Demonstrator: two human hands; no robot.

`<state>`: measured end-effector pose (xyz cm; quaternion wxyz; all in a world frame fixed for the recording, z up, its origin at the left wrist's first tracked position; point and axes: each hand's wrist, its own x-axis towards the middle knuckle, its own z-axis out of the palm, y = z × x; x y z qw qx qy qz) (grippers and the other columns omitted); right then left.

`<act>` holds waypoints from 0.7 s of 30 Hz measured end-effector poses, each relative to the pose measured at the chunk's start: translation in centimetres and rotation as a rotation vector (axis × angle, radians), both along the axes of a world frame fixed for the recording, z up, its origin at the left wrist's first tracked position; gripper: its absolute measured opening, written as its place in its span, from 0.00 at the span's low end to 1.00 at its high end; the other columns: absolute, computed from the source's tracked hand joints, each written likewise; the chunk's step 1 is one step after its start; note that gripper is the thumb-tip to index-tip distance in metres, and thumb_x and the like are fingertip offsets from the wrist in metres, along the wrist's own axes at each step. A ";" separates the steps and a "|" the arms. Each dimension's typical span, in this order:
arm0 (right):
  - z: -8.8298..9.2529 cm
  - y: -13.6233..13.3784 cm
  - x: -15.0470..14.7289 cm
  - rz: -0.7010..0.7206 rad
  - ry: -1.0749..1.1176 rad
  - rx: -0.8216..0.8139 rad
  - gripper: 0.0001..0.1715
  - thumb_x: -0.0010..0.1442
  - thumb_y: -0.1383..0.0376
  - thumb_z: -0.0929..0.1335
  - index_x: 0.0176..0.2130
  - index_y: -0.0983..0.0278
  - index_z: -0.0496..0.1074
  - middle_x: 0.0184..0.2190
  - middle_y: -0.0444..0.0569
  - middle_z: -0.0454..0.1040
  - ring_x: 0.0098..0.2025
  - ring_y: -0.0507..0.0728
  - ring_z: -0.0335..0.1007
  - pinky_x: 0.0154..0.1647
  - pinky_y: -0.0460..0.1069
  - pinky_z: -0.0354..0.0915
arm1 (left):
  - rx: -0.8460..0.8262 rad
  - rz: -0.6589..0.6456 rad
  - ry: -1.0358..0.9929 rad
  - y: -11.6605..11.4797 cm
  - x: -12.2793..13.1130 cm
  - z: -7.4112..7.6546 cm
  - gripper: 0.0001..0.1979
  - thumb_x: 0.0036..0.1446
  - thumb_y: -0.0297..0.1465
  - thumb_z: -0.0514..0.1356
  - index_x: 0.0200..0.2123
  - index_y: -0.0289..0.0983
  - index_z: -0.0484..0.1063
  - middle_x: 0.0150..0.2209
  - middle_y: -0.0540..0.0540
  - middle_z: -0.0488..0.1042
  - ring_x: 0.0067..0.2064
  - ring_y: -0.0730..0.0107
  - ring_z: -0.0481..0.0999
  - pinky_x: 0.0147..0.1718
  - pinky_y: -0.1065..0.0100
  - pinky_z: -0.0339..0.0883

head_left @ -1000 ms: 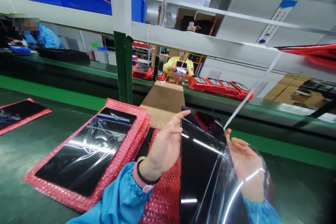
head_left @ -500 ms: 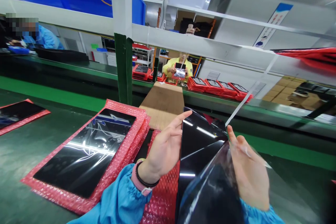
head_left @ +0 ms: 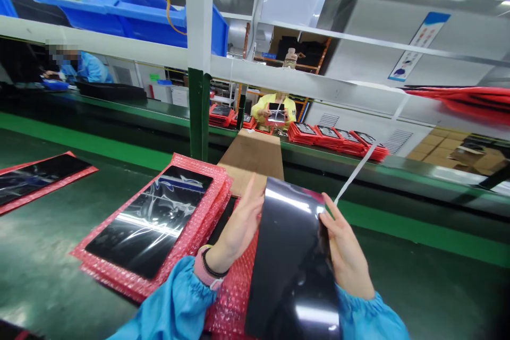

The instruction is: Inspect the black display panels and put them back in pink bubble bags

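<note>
Both hands are at the long edges of a dark glossy panel (head_left: pixel 295 271), which stands tilted between them with its lower end cut off by the frame. Left hand (head_left: pixel 238 226) is flattened, fingers straight and close together, laid along the panel's left edge; a pink wristband (head_left: pixel 203 271) and a dark beaded bracelet (head_left: pixel 207 263) are worn at that wrist. Right hand (head_left: pixel 348 249) has its fingertips on the panel's right edge near the upper corner, fingers partly bent; whether they pinch the edge cannot be told. Both sleeves are blue. Pink bubble wrap (head_left: pixel 229 303) lies just left of the panel, partly covered by the left forearm. Further left of the panel, a second dark panel (head_left: pixel 149 223), under wrinkled clear film, lies on a stack of pink bubble-wrap sheets (head_left: pixel 175 263); well apart to the panel's left is a third dark panel (head_left: pixel 43 178) on pink wrap. Green worktop (head_left: pixel 422 287) extends on both sides of the panel. Directly beyond the panel is a brown board (head_left: pixel 255 154), and a white strip (head_left: pixel 356 171) runs up and rightward from near its upper right corner. Farther beyond the panel, a person in yellow (head_left: pixel 263 102) handles a dark item near red-edged stacks (head_left: pixel 337 141).
</note>
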<state>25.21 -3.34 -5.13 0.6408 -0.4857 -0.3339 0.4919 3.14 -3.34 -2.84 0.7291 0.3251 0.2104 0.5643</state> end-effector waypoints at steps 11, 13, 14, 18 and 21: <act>-11.2 5.5 -3.5 0.019 -0.090 -0.062 0.18 0.64 0.60 0.68 0.52 0.64 0.70 0.56 0.53 0.69 0.55 0.62 0.68 0.55 0.63 0.65 | -0.309 0.119 0.554 -2.9 -7.2 -10.0 0.20 0.43 0.29 0.65 0.43 0.35 0.72 0.53 0.36 0.72 0.54 0.51 0.69 0.50 0.58 0.60; -12.4 5.9 -3.8 0.006 -0.114 -0.062 0.19 0.64 0.60 0.68 0.52 0.63 0.69 0.56 0.53 0.68 0.55 0.62 0.67 0.54 0.62 0.65 | -0.316 0.069 0.582 -3.1 -7.3 -10.3 0.15 0.43 0.28 0.64 0.38 0.35 0.73 0.42 0.40 0.76 0.47 0.56 0.72 0.45 0.61 0.61; -12.9 6.1 -3.8 0.005 -0.121 -0.062 0.19 0.64 0.60 0.68 0.53 0.63 0.69 0.56 0.53 0.68 0.54 0.62 0.68 0.53 0.62 0.66 | -0.316 0.049 0.596 -3.1 -7.2 -10.4 0.13 0.42 0.28 0.64 0.35 0.36 0.74 0.38 0.43 0.76 0.44 0.58 0.72 0.43 0.62 0.60; -14.0 6.3 -3.6 0.023 -0.136 -0.049 0.19 0.64 0.60 0.68 0.53 0.63 0.68 0.56 0.53 0.68 0.53 0.62 0.68 0.52 0.62 0.67 | -0.323 0.012 0.631 -2.8 -6.6 -10.0 0.10 0.40 0.26 0.63 0.30 0.36 0.72 0.31 0.49 0.73 0.37 0.65 0.70 0.36 0.66 0.57; -14.2 6.3 -3.0 0.034 -0.144 -0.053 0.19 0.64 0.60 0.68 0.53 0.63 0.69 0.56 0.53 0.68 0.54 0.62 0.68 0.53 0.62 0.67 | -0.327 -0.021 0.599 -2.6 -6.2 -8.9 0.12 0.40 0.27 0.63 0.32 0.37 0.69 0.29 0.51 0.71 0.32 0.69 0.69 0.33 0.67 0.57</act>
